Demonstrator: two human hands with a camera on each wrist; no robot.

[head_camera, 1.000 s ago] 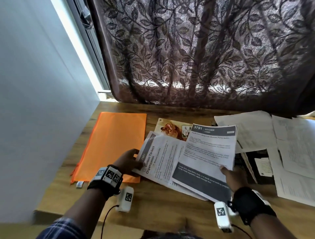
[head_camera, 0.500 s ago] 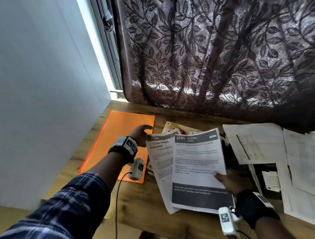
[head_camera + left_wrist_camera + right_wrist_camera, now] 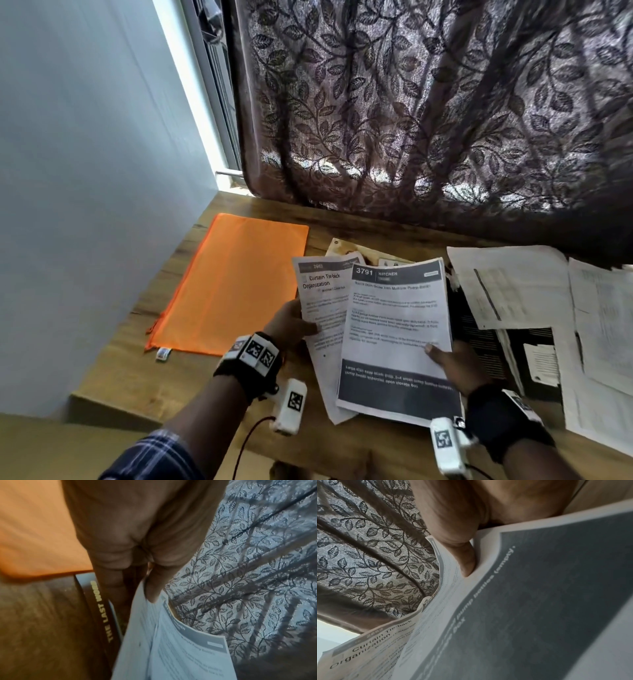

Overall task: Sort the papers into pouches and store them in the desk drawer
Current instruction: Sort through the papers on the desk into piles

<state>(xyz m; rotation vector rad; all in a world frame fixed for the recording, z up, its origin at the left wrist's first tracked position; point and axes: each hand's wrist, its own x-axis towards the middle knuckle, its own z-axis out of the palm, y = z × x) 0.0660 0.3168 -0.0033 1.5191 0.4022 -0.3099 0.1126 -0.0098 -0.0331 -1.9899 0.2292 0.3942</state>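
Note:
Two printed papers are held up over the wooden desk (image 3: 144,373). The front one, headed "3791 KITCHEN" (image 3: 394,339), is pinched at its right edge by my right hand (image 3: 445,359), thumb on the print (image 3: 467,561). Behind it the "Curtain Tie-back Organization" sheet (image 3: 320,294) is pinched at its left edge by my left hand (image 3: 291,325), thumb on top (image 3: 152,588). A flat orange zip pouch (image 3: 236,284) lies on the desk to the left of both hands, a short gap from the left hand.
More loose white papers (image 3: 507,287) lie spread over a black item (image 3: 486,342) on the right of the desk. A book with a picture cover (image 3: 346,248) lies under the held sheets. A leaf-patterned curtain (image 3: 428,120) hangs behind; a wall closes the left side.
My left hand came back from the orange pouch and took hold of the rear sheet's left edge. The papers now stand more upright.

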